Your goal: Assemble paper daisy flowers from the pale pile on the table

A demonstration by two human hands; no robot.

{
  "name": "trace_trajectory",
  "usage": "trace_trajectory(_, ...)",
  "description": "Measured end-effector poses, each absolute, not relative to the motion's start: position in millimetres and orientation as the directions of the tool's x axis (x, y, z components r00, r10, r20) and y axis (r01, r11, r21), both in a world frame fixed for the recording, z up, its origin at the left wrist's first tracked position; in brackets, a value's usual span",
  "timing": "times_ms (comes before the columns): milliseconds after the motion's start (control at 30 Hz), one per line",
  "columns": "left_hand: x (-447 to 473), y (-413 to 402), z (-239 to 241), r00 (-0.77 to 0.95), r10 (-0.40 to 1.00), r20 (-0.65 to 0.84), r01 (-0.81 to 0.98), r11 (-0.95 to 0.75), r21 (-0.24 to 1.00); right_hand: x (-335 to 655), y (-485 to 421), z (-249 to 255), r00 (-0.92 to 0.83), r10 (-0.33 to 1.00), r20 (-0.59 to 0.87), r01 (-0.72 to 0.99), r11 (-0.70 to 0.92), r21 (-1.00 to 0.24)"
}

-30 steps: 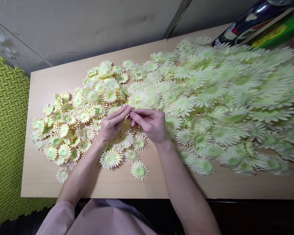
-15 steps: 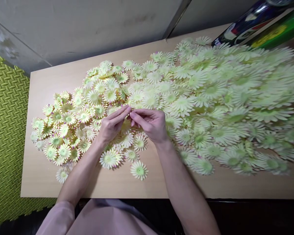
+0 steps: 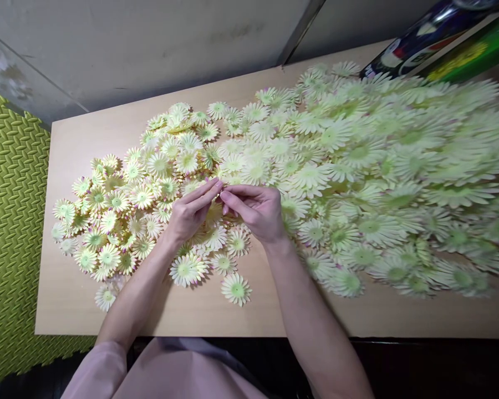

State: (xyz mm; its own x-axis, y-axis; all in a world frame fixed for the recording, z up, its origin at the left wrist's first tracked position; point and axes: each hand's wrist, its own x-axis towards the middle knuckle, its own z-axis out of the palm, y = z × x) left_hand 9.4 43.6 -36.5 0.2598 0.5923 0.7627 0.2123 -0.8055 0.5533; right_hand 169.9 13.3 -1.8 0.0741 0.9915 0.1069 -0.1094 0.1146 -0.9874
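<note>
My left hand and my right hand meet fingertip to fingertip over the middle of a flower pile. Both are closed in a pinch. Whatever lies between the fingertips is too small or too hidden to name. Beneath and around them spread artificial daisy heads, pale cream-yellow with green centres, some petals tipped purple. A larger heap of daisy heads covers the right side of the table. One single daisy head rests flat between my forearms, near the front edge.
Flowers cover much of the light wooden table. Behind it rises a grey wall. A dark blue bottle-like container and a green package stand at the back right. A green woven-pattern foam mat borders the left side.
</note>
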Motion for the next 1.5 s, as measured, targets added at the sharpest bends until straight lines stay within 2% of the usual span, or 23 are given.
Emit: trace_trajectory(1500,7.9,42.7,-41.9,0.293,0.614,0.733,0.214,-0.790,0.575,169.8,12.6,0.0,0.076,0.990,0.119,-0.060,0.124,-0.990)
